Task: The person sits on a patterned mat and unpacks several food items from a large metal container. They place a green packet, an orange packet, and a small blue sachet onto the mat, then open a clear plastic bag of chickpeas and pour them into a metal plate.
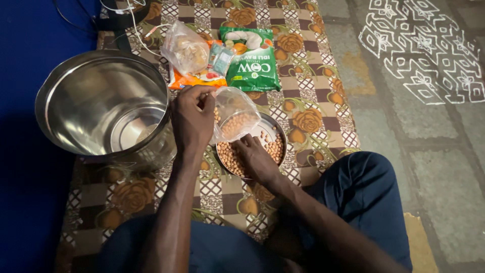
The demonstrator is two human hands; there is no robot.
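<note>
Pot (101, 103) left of plate (279, 135); packets (252, 63) behind plate.

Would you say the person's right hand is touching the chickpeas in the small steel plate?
Touching. The head view shows the right hand resting palm-down on the chickpeas in the small steel plate, with no gap visible.

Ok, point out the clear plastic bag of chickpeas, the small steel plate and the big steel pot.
clear plastic bag (237, 116), head view, on its bulging side.
small steel plate (270, 132), head view, on a bare patch inside.
big steel pot (76, 116), head view, on its inner wall.
</note>
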